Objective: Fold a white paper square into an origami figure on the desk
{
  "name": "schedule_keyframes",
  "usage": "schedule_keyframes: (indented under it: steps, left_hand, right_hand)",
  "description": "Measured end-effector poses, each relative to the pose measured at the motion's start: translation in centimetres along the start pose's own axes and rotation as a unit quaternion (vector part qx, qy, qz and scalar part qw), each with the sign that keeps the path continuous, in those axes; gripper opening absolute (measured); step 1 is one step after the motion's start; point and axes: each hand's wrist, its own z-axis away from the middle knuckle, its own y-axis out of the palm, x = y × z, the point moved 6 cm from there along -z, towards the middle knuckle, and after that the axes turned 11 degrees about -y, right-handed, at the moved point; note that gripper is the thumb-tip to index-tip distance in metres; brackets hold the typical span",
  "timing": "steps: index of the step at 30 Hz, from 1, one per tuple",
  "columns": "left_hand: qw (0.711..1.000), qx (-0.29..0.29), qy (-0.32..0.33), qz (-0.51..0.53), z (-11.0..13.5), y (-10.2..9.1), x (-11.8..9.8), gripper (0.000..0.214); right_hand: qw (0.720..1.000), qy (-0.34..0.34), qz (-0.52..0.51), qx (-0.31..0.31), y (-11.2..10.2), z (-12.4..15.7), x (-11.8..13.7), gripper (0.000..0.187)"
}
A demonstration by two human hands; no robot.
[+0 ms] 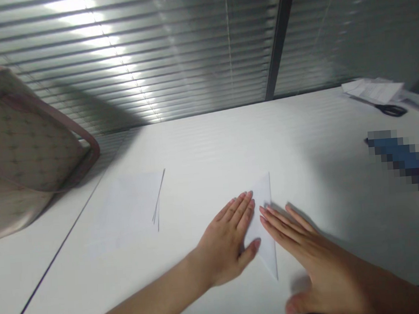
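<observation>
My left hand (224, 242), right hand (317, 259) lay flat, fingers spread, either side of folded paper (266, 239) on bench (201, 148), likely steadying it.

White worktop (208, 142) is carrying everything, dark seam (54, 254) running diagonally across near L. Folded white paper (265, 205), pointed kite shape, is lying flat near centre-R. Pale paper sheet (125, 213) w/ thin dark lines at its R edge is lying L of it, well apart. Patterned beige bag (21, 136) w/ pink trim is sitting at L. Far R: loose papers (373, 90) are lying piled, black-handled scissors (392, 110) poking out from under them. Blurred blue item (403, 160) is lying R, too pixelated to tell.
</observation>
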Motion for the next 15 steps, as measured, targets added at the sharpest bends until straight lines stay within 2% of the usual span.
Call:
schedule_keyframes:
  steps: [3, 6, 9, 12, 15]
  left_hand:
    - [1.0, -0.01, 0.003, 0.006, 0.1, -0.1, -0.1, 0.066]
    - [1.0, -0.021, 0.007, 0.015, 0.1, -0.2, 0.0, 0.064]
    - [1.0, -0.014, 0.013, 0.013, 0.1, -0.2, 0.1, 0.066]
    - [1.0, 0.003, 0.027, 0.014, 0.1, -0.3, 0.4, 0.068]
    - [0.999, 0.014, 0.034, 0.022, -0.1, -0.6, 0.7, 0.063]
  right_hand:
    - [0.998, 0.002, 0.064, -0.01, -0.2, -0.4, 0.3, 0.089]
    - [0.991, -0.018, 0.126, -0.033, 0.0, -0.4, 0.9, 0.078]
    - [0.98, -0.079, 0.167, -0.076, 0.3, 0.0, 2.2, 0.065]
    - [0.963, -0.133, 0.203, -0.119, 0.5, 0.6, 3.5, 0.041]
    - [0.959, -0.202, 0.161, -0.118, 0.3, 1.1, 4.7, 0.034]
